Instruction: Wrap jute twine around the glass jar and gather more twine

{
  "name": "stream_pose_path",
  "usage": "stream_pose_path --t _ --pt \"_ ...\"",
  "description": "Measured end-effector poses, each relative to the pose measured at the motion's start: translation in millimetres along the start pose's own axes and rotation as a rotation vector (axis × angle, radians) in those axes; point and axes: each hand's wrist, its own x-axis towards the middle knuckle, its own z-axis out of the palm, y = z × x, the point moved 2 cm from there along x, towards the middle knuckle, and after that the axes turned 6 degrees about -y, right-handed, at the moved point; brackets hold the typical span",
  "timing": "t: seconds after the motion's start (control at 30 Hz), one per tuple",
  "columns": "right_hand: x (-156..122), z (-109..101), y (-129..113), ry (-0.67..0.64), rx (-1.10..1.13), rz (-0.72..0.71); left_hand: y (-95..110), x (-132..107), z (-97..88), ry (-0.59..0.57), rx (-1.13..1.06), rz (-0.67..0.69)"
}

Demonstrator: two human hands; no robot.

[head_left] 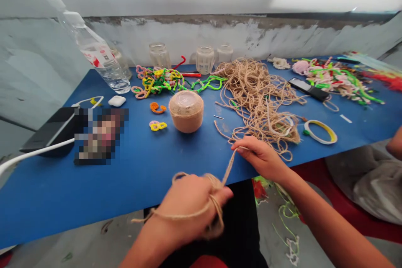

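My left hand, slightly blurred, is closed around a bundle of tan twine at the table's front edge; a loose strand lies across its back. From that bundle a length of twine runs up to my right hand, which pinches it between thumb and fingers. Just beyond my hands a twine-wrapped jar stands bottom up, its clear base showing on top. Behind my right hand spreads a large tangled heap of the same twine.
Along the wall stand glass jars and a tilted water bottle. Pipe-cleaner shapes, a nail, a tape roll, a black phone-like device and an earphone case lie about the blue table. Another person's hand shows at right.
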Motion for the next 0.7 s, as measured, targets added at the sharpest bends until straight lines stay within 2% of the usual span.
stream_pose_path --t 0.07,0.1,0.13,0.17,0.23,0.33,0.4,0.43,0.47,0.57,0.63,0.7 --pt "3.3 4.0 -4.8 -0.031 0.002 -0.03 11.2 3.6 14.6 -0.246 -0.212 0.268" --pt "4.5 6.7 -7.1 -0.056 0.0 -0.044 15.4 5.3 20.4 -0.331 -0.33 0.384" --pt "5.2 9.3 -9.2 -0.08 -0.002 -0.06 18.1 7.1 24.0 -0.355 -0.444 0.471" --pt "5.4 11.7 -11.0 -0.103 -0.004 -0.08 19.3 9.2 25.6 -0.317 -0.543 0.524" --pt "4.1 14.5 -14.0 -0.131 -0.002 -0.128 16.8 13.6 23.7 -0.082 -0.658 0.525" --pt "0.1 14.4 -16.7 -0.18 -0.006 -0.139 6.6 18.1 15.1 0.375 -0.566 0.395" --pt "-2.5 12.6 -18.1 -0.211 -0.021 -0.121 1.6 20.3 10.0 0.562 -0.365 0.302" --pt "-3.5 11.4 -19.2 -0.219 -0.027 -0.124 0.3 21.6 8.1 0.591 -0.253 0.237" --pt "-4.2 10.2 -20.3 -0.217 -0.029 -0.133 -0.1 23.0 6.9 0.564 -0.146 0.159" --pt "-3.9 6.7 -23.2 -0.157 -0.013 -0.152 3.9 24.0 5.6 0.33 0.035 -0.022" --pt "-2.0 5.8 -24.4 -0.107 0.015 -0.158 10.1 22.2 6.5 0.193 -0.016 0.02" --pt "0.6 6.7 -25.7 -0.073 0.05 -0.191 15.8 20.9 10.5 0.041 -0.219 0.153"
